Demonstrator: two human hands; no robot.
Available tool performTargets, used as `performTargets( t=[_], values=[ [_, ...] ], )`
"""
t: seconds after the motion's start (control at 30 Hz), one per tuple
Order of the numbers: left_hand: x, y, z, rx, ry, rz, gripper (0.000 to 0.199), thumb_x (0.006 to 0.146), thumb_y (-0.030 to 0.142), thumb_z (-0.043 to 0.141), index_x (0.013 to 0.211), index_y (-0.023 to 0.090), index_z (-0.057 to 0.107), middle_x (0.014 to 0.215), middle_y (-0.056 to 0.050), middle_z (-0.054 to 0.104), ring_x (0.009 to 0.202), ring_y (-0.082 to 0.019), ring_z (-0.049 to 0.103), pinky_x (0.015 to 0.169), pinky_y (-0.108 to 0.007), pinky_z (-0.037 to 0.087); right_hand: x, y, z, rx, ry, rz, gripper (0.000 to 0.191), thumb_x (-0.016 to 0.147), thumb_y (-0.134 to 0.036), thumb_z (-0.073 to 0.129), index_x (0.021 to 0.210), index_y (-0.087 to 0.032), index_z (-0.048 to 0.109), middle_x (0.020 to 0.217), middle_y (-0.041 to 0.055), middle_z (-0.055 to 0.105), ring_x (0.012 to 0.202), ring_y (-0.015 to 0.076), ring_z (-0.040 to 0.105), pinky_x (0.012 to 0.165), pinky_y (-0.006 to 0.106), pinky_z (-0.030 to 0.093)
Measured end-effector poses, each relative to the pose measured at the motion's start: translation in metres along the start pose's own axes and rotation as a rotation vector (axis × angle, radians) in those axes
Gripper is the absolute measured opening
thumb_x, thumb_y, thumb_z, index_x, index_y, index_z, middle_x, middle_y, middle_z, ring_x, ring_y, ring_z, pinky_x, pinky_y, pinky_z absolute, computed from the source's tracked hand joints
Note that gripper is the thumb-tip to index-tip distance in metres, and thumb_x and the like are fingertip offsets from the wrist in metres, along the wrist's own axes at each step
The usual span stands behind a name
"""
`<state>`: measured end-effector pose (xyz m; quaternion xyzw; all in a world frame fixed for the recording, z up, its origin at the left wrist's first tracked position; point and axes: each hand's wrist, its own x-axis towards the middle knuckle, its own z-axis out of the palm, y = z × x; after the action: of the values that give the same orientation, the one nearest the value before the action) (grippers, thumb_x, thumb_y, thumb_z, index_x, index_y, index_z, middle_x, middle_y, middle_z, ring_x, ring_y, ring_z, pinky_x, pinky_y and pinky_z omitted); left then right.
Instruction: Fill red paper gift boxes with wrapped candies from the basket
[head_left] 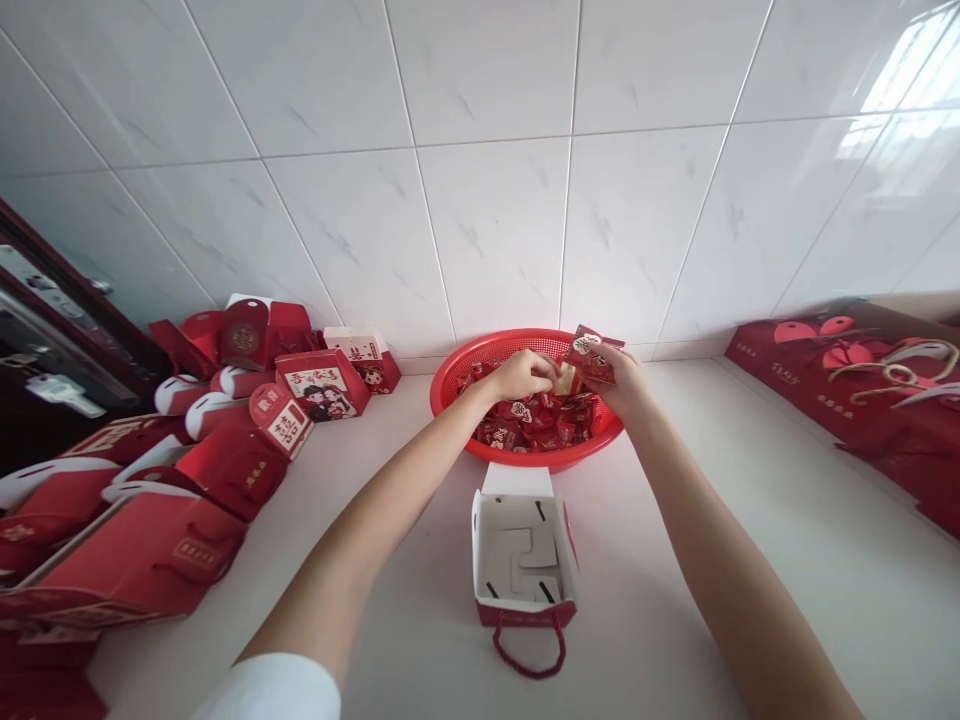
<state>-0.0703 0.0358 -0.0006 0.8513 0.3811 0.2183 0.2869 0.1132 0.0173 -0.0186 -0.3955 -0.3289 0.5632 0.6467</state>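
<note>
Over the red plastic basket [450, 370], my right hand [626, 385] is closed around red-wrapped candy packets [589, 345] with white lettering. My left hand [525, 375] is beside it, its fingers curled in a pinch; what lies between them is hidden. A cream-coloured piece [568, 378] shows between the two hands. More red-wrapped candies [525, 425] fill the bottom of the basket. In front of the basket stands an open gift box [525, 605], white inside, with nothing in it. Its dark red rope handle [531, 672] hangs toward me.
Several red gift boxes [142, 550] crowd the left side of the white counter [622, 600]. Smaller printed boxes [322, 388] stand near the wall. At the right lie red bags [810, 375] with ribbon handles. A tiled wall [495, 230] rises behind the basket.
</note>
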Motion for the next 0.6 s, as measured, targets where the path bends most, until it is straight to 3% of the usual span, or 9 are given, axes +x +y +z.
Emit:
performTargets(
  t=[0.1, 0.2, 0.3, 0.4, 0.6],
  values=[
    [0.002, -0.007, 0.005, 0.258, -0.130, -0.137, 0.026, 0.074, 0.008, 0.060, 0.089, 0.018, 0.079, 0.097, -0.004, 0.078, 0.092, -0.021, 0.071, 0.086, -0.028, 0.052, 0.003, -0.002, -0.001, 0.066, 0.037, 0.041, 0.020, 0.066, -0.024, 0.078, 0.072, -0.023, 0.059, 0.070, -0.0003, 0.069, 0.070, 0.0180, 0.069, 0.058, 0.028, 0.059],
    [0.005, -0.011, 0.010, 0.422, -0.134, -0.124, 0.037, 0.073, 0.007, 0.062, 0.104, 0.022, 0.077, 0.114, -0.004, 0.076, 0.103, -0.022, 0.069, 0.088, -0.027, 0.050, 0.005, -0.004, -0.002, 0.118, 0.022, 0.087, 0.015, 0.069, -0.022, 0.074, 0.072, -0.024, 0.059, 0.068, -0.0006, 0.067, 0.067, 0.0172, 0.068, 0.060, 0.028, 0.059],
    [0.007, -0.009, 0.013, 0.487, -0.167, -0.082, 0.029, 0.076, 0.013, 0.065, 0.102, 0.021, 0.077, 0.113, -0.005, 0.075, 0.102, -0.024, 0.068, 0.086, -0.027, 0.050, 0.005, -0.003, -0.004, 0.168, -0.024, 0.101, 0.011, 0.073, -0.022, 0.071, 0.074, -0.024, 0.060, 0.070, 0.0001, 0.070, 0.075, 0.0191, 0.070, 0.069, 0.032, 0.063],
    [0.009, -0.005, 0.016, 0.542, -0.213, -0.131, 0.022, 0.079, 0.025, 0.068, 0.099, 0.020, 0.076, 0.109, -0.006, 0.075, 0.098, -0.024, 0.068, 0.080, -0.027, 0.050, 0.005, -0.004, -0.004, 0.211, -0.082, 0.091, 0.009, 0.076, -0.020, 0.069, 0.077, -0.024, 0.061, 0.074, 0.0001, 0.072, 0.083, 0.0208, 0.072, 0.075, 0.036, 0.065],
    [0.008, 0.003, 0.017, 0.620, -0.288, -0.222, 0.035, 0.072, 0.026, 0.074, 0.108, 0.026, 0.075, 0.111, -0.002, 0.074, 0.101, -0.024, 0.067, 0.073, -0.025, 0.047, -0.004, -0.009, 0.000, 0.298, -0.073, 0.139, 0.009, 0.082, -0.012, 0.060, 0.081, -0.021, 0.063, 0.078, 0.0030, 0.076, 0.082, 0.0195, 0.073, 0.074, 0.035, 0.065]
  ],
)
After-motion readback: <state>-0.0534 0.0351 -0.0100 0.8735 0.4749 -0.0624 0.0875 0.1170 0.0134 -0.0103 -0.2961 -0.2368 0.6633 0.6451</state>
